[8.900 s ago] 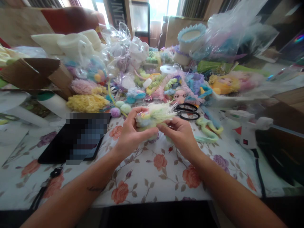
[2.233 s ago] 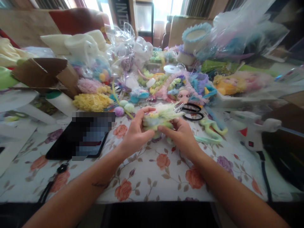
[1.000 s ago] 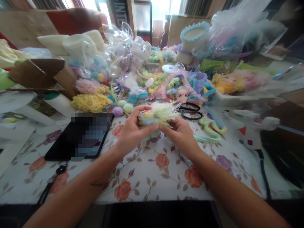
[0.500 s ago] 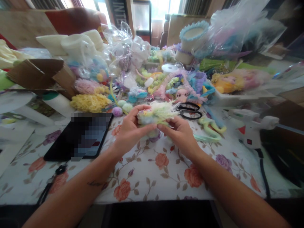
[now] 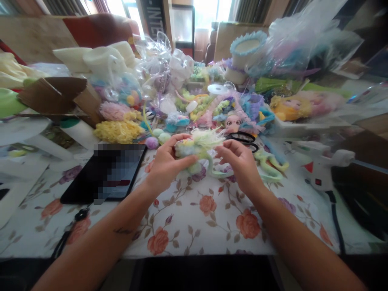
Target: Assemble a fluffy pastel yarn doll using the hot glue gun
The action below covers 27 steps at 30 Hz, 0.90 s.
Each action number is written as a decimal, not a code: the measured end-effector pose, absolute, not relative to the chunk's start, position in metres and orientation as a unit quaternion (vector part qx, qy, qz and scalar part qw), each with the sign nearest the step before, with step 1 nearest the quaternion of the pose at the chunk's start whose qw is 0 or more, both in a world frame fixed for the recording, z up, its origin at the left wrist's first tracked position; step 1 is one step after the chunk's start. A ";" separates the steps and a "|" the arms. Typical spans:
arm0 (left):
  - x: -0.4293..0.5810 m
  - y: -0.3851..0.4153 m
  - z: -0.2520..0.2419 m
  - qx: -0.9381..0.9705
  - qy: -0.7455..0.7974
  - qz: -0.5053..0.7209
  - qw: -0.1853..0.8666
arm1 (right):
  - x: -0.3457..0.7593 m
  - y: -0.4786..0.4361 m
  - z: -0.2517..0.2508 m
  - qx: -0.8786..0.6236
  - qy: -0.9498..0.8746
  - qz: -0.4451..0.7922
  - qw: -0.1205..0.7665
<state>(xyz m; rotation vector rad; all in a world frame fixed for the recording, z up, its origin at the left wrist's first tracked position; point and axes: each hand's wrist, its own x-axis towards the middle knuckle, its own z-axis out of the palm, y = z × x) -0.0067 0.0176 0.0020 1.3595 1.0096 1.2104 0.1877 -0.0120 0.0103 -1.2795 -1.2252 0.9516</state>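
My left hand [image 5: 165,163] is closed around a fluffy pastel craft piece [image 5: 198,146], thumb in front and fingers behind. Pale yellow-green fringe sticks out of its top, and its lower body is bluish and fuzzy. A light green fuzzy strip [image 5: 220,174] hangs below it and runs behind my right hand [image 5: 239,161] toward a loop on the cloth. The right fingers are curled in a pinch just right of the craft piece. Something small and pale shows at their tips, too blurred to name. Black-handled scissors [image 5: 254,146] lie behind this hand.
A black tablet [image 5: 81,178] lies at left on the flowered tablecloth [image 5: 194,230]. At right stands a white glue gun [image 5: 323,165] with a cord. Pom-poms [image 5: 151,142], yellow yarn [image 5: 119,131], a doll face [image 5: 233,122] and plastic bags [image 5: 154,60] crowd the back.
My right hand has drawn back to the right from the craft piece, opening a gap where the green strip shows. The left hand still holds the piece. The view has shifted slightly.
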 end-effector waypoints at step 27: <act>-0.004 0.005 0.011 0.682 0.476 0.437 0.343 | 0.169 -0.031 0.005 -0.346 -0.784 -0.190 0.479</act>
